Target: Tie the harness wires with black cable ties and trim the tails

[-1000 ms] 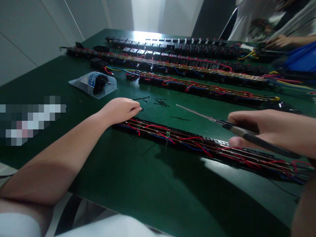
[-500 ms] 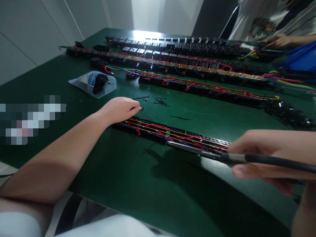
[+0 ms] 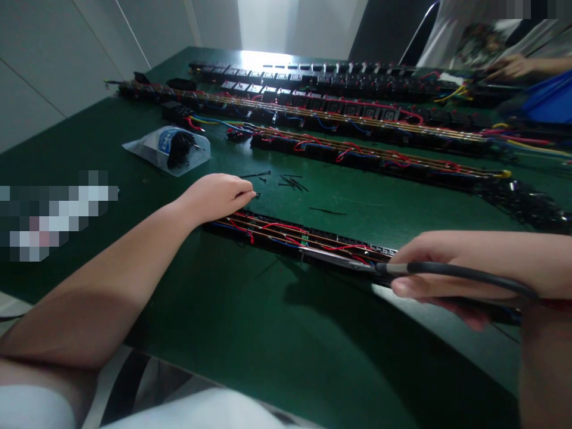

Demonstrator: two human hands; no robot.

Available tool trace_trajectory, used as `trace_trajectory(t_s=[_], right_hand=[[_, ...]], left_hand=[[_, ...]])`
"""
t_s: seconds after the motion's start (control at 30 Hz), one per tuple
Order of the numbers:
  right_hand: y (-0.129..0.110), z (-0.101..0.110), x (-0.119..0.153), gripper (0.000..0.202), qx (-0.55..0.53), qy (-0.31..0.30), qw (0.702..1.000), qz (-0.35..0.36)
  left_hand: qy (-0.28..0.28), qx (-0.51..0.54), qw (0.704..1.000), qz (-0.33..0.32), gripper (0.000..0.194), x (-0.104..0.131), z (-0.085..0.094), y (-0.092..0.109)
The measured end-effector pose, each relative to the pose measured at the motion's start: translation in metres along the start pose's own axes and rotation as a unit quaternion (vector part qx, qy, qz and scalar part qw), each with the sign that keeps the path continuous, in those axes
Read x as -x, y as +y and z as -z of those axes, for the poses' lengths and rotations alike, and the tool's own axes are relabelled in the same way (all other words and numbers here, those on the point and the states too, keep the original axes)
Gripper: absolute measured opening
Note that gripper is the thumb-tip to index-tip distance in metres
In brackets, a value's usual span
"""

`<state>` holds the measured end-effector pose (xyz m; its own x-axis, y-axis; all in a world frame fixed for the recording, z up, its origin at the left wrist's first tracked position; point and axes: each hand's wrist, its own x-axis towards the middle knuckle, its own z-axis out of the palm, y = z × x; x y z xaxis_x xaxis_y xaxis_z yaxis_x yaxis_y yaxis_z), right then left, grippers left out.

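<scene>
A long black power strip housing (image 3: 274, 233) with copper-coloured bars and red and blue wires lies in front of me. My left hand (image 3: 223, 194) rests at its left end with the fingertips pinched together. A tiny dark bit shows at those fingertips, too small to make out. My right hand (image 3: 460, 265) grips a pair of scissors (image 3: 330, 257) with black handles. Their blades point left along the strip's near edge, tips beside a small green piece (image 3: 304, 239). Whether the blades touch anything is unclear. The strip's right part is partly hidden behind my right hand.
Loose black cable ties (image 3: 294, 182) lie beyond the strip, near a clear bag of black ties (image 3: 179, 149). Farther back, several wired strips (image 3: 379, 161) stretch across the green table (image 3: 214, 333). Another person's hand (image 3: 513, 67) is at the far right, beside a blue object (image 3: 552, 101).
My right hand and the scissors have shifted left and slightly up, the blades now closer over the strip's near edge. My left hand has stayed in place.
</scene>
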<state>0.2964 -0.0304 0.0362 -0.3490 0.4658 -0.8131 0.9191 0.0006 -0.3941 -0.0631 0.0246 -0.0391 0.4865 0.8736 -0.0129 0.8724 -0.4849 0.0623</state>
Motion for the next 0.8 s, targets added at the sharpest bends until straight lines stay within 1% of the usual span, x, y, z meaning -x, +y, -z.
trace_trajectory(t_s=[0.2, 0.33, 0.43, 0.67, 0.8], right_hand=[[0.0017, 0.0009, -0.0001, 0.060, 0.011, -0.008, 1.000, 0.024], [-0.0009, 0.0022, -0.0002, 0.061, -0.008, -0.028, 0.999, 0.030], [-0.0025, 0.0027, -0.0006, 0.062, -0.008, -0.033, 0.999, 0.022], [-0.0063, 0.0024, -0.0014, 0.066, 0.001, -0.010, 1.000, 0.001], [-0.0064, 0.0035, -0.0015, 0.065, 0.003, -0.016, 1.000, 0.003]], left_hand=[[-0.001, 0.000, 1.000, -0.001, 0.042, -0.0004, 0.0002, -0.0002], [-0.001, 0.001, 1.000, 0.001, 0.042, -0.0003, 0.0004, 0.0001], [-0.002, 0.001, 1.000, 0.003, 0.042, -0.0002, 0.0007, 0.0005], [-0.002, -0.002, 1.000, 0.000, 0.043, -0.0008, 0.0000, -0.0002], [-0.002, -0.001, 1.000, 0.001, 0.042, -0.0008, -0.0004, -0.0007]])
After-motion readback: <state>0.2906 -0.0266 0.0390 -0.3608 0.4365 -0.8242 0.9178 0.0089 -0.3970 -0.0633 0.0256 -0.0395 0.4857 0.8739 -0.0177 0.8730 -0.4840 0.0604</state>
